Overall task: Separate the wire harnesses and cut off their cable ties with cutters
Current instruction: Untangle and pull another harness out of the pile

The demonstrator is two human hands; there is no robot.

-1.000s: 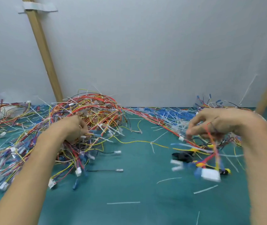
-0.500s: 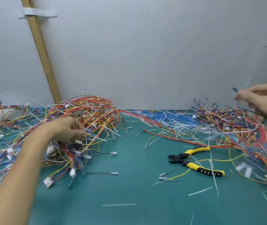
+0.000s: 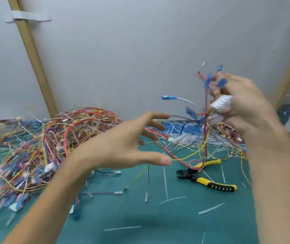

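Head view: right hand (image 3: 243, 104) grips harness (image 3: 206, 110), left hand (image 3: 123, 145) spread

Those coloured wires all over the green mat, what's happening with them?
A person is sorting wire harnesses bare-handed. The right hand grips one multicoloured wire harness with a white plastic connector and blue terminals, holding it above the green mat, its wires dangling. The left hand is open, fingers spread, reaching towards those wires. The yellow-handled black cutters lie on the mat, untouched. A big tangled heap of harnesses sits on the left, with thin white cable-tie scraps strewn about.
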